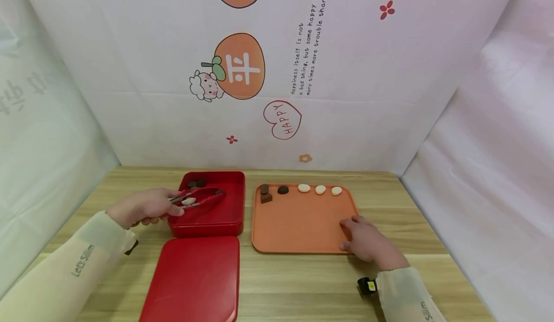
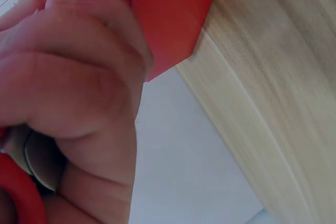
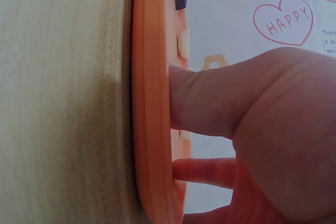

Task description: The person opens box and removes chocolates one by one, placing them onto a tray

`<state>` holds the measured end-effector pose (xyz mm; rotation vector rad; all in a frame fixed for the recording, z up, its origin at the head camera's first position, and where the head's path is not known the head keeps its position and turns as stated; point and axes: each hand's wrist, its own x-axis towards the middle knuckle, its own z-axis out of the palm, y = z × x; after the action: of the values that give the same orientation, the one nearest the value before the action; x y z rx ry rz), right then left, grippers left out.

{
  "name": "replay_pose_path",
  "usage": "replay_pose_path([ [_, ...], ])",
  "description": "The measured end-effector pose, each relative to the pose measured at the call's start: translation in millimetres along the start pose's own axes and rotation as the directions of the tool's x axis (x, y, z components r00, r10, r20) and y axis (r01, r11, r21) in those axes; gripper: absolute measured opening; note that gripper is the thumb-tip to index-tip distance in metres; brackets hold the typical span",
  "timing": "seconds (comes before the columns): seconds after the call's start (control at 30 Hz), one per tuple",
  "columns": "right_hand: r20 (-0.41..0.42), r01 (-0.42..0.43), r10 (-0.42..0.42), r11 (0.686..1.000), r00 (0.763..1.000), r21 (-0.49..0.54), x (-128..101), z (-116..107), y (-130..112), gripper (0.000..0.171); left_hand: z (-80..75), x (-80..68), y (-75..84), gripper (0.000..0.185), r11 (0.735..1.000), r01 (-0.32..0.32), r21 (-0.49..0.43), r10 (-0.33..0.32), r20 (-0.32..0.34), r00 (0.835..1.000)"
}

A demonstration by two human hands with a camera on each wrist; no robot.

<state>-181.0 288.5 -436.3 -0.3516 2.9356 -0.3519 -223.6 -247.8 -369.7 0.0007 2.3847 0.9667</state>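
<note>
My left hand (image 1: pixel 144 207) grips red tongs (image 1: pixel 203 198) that reach over the open red box (image 1: pixel 216 218). A white sweet (image 1: pixel 188 200) sits between the tong arms. Dark sweets (image 1: pixel 195 184) lie in the box's far left corner. In the left wrist view my curled left fingers (image 2: pixel 79 77) fill the frame beside the red box (image 2: pixel 173 19). My right hand (image 1: pixel 368 240) rests with straight fingers on the near right corner of the orange tray (image 1: pixel 298 225); the right wrist view shows the fingers (image 3: pixel 210 103) pressing the tray's rim (image 3: pixel 152 103). Along the tray's far edge lie brown sweets (image 1: pixel 266 194) and white sweets (image 1: pixel 320 189).
The red lid (image 1: pixel 192 281) lies flat on the wooden table (image 1: pixel 303 288) in front of the box. Printed cloth walls (image 1: pixel 281 71) close in the back and both sides. Bare table lies right of the tray and along the near edge.
</note>
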Motion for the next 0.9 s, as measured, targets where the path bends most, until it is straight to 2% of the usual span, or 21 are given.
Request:
replay_pose_path([
  [0.33,0.002,0.008,-0.008,1.000,1.000,0.002,0,-1,-1,0.058,1.3,-2.7,1.2,0.082,0.999,-0.011,-0.032,0.012,0.006,1.000],
  [0.57,-0.003,0.005,-0.005,1.000,1.000,-0.005,1,2,2,0.059,-4.7,-5.3,1.6,0.084,0.999,-0.033,-0.043,0.033,-0.001,0.999],
  [0.9,-0.007,0.009,-0.009,1.000,1.000,-0.008,1,2,2,0.058,-6.3,-11.0,20.3,0.084,0.996,-0.079,-0.052,0.079,0.003,0.997],
])
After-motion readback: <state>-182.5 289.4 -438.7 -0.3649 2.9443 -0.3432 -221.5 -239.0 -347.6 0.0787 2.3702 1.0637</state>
